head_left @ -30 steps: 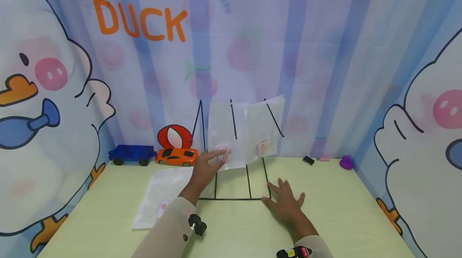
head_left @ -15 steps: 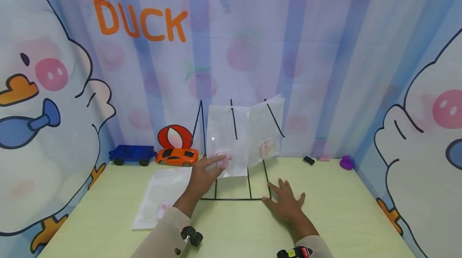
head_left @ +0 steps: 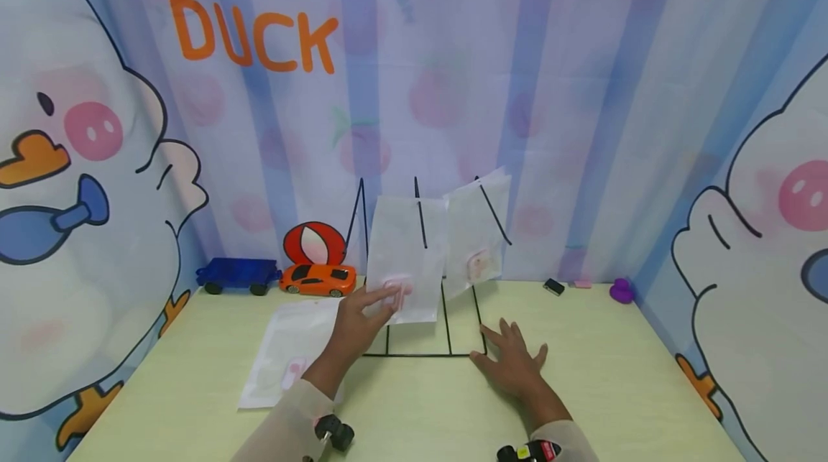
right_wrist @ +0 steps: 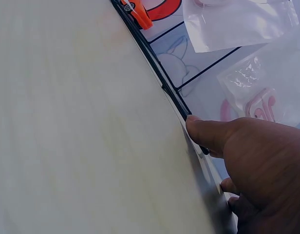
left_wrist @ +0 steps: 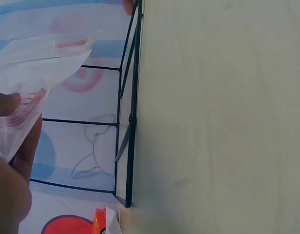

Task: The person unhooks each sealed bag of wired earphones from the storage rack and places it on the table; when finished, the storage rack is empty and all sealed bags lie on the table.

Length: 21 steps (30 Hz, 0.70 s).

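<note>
A black wire display rack stands on the table. From its middle prong hangs a white, partly clear packet with pink earphones inside. My left hand pinches this packet low down, thumb in front and fingers behind. Another such packet hangs on the right prong, its pink contents showing through. My right hand holds the rack's front right corner, the thumb on the front wire in the right wrist view. Its other fingers are spread in the head view and partly hidden in the wrist view.
A third packet lies flat left of the rack. Along the back stand a blue toy wagon and an orange toy car. A small black item, a pink piece and a purple toy lie back right.
My left hand has moved down and slightly left, drawing the middle packet lower and toward me along its prong. The right hand has stayed at the rack's corner.
</note>
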{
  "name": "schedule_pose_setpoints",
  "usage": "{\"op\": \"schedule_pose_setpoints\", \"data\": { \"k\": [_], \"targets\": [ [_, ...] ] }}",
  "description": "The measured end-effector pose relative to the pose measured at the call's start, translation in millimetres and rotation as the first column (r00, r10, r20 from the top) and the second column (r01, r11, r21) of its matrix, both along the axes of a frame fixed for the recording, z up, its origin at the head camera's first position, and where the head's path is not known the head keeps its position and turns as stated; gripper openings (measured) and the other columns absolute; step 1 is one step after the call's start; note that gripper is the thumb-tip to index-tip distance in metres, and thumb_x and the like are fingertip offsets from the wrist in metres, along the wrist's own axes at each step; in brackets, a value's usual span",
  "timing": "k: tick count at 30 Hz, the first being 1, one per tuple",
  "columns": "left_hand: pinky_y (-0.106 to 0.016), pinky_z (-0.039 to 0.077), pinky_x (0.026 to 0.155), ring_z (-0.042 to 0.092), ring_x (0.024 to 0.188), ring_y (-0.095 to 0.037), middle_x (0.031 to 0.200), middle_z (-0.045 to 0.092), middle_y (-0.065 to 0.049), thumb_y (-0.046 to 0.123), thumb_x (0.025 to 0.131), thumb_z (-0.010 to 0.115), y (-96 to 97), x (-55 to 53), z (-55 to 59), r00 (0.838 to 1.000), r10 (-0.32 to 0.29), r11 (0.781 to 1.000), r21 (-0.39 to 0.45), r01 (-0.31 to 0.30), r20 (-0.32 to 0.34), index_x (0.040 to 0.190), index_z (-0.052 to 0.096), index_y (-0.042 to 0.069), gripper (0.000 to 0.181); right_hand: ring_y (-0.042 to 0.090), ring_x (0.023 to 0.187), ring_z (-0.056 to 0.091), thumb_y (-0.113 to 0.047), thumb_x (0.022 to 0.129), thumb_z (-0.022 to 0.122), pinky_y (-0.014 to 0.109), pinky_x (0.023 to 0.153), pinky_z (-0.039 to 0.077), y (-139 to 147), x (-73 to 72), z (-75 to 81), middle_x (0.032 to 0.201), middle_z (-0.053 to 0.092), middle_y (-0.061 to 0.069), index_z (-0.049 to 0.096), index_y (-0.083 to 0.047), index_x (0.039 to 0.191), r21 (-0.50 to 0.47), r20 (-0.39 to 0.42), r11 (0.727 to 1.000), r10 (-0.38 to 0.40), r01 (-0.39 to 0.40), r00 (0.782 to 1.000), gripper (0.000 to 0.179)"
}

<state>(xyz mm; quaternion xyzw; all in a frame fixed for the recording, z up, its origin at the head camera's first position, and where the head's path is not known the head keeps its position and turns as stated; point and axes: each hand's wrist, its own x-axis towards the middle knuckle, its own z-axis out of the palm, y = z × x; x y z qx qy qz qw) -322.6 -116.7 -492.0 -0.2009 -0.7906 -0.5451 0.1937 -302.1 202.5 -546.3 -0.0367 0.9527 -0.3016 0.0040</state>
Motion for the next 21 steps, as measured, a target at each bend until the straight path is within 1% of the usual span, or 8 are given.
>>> {"op": "schedule_pose_setpoints", "data": {
  "k": [4, 7, 10, 11, 17, 21],
  "targets": [
    [-0.052, 0.059, 0.110, 0.070, 0.134, -0.033, 0.139, 0.077, -0.009, 0.003, 0.097, 0.080, -2.7, 2.5, -2.6, 1.000, -0.003, 1.000, -0.001, 0.003, -0.021, 0.135, 0.079, 0.015, 0.040, 0.051, 0.169, 0.011, -0.050, 0.105, 0.067, 0.090, 0.119, -0.010, -0.6, -0.5, 0.8, 0.180, 0.025, 0.024, 0.053, -0.021, 0.163, 0.005, 0.000, 1.000, -0.001, 0.001, 1.000, 0.066],
    [-0.053, 0.059, 0.110, 0.069, 0.134, -0.035, 0.139, 0.077, -0.009, 0.004, 0.098, 0.080, -4.4, 4.5, -5.2, 1.000, -0.004, 1.000, 0.002, 0.004, -0.031, 0.135, 0.079, 0.016, 0.039, 0.051, 0.169, 0.011, -0.050, 0.105, 0.067, 0.090, 0.119, -0.010, -1.2, 0.1, 1.0, 0.180, 0.025, 0.024, 0.053, -0.021, 0.163, 0.008, 0.006, 1.000, -0.001, 0.001, 1.000, 0.066],
    [-0.056, 0.058, 0.110, 0.069, 0.135, -0.036, 0.139, 0.077, -0.010, 0.007, 0.098, 0.080, -5.5, 6.5, -7.3, 1.000, 0.008, 1.000, -0.007, -0.008, -0.028, 0.135, 0.079, 0.017, 0.039, 0.051, 0.169, 0.011, -0.050, 0.105, 0.067, 0.090, 0.119, -0.011, -1.2, 0.9, 1.1, 0.180, 0.024, 0.024, 0.053, -0.021, 0.163, 0.003, 0.010, 1.000, 0.000, -0.001, 1.000, 0.067],
    [-0.057, 0.059, 0.109, 0.069, 0.134, -0.037, 0.140, 0.076, -0.010, 0.007, 0.098, 0.081, -5.7, 7.4, -7.9, 0.999, 0.019, 1.000, -0.015, -0.020, -0.025, 0.135, 0.079, 0.018, 0.039, 0.051, 0.169, 0.011, -0.050, 0.105, 0.067, 0.090, 0.119, -0.011, -1.2, 1.2, 1.0, 0.180, 0.024, 0.024, 0.053, -0.022, 0.163, 0.003, 0.008, 1.000, 0.001, -0.001, 1.000, 0.067],
    [-0.057, 0.060, 0.106, 0.070, 0.132, -0.037, 0.142, 0.075, -0.012, 0.005, 0.096, 0.082, -4.6, 14.5, -7.9, 0.998, 0.057, 0.998, -0.037, -0.057, 0.002, 0.134, 0.080, 0.021, 0.041, 0.051, 0.169, 0.011, -0.050, 0.105, 0.067, 0.090, 0.119, -0.011, -1.3, 2.4, 2.6, 0.180, 0.024, 0.025, 0.053, -0.021, 0.163, -0.004, 0.000, 1.000, 0.001, -0.001, 1.000, 0.066],
    [-0.057, 0.060, 0.107, 0.070, 0.132, -0.038, 0.141, 0.075, -0.013, 0.004, 0.096, 0.082, -2.9, 20.7, -6.7, 0.998, 0.059, 0.998, -0.039, -0.058, 0.001, 0.134, 0.080, 0.019, 0.041, 0.051, 0.169, 0.011, -0.049, 0.105, 0.067, 0.090, 0.120, -0.011, -1.6, 3.6, 3.8, 0.180, 0.025, 0.025, 0.053, -0.021, 0.163, -0.007, -0.001, 1.000, -0.002, 0.002, 1.000, 0.066]
  ]
}}
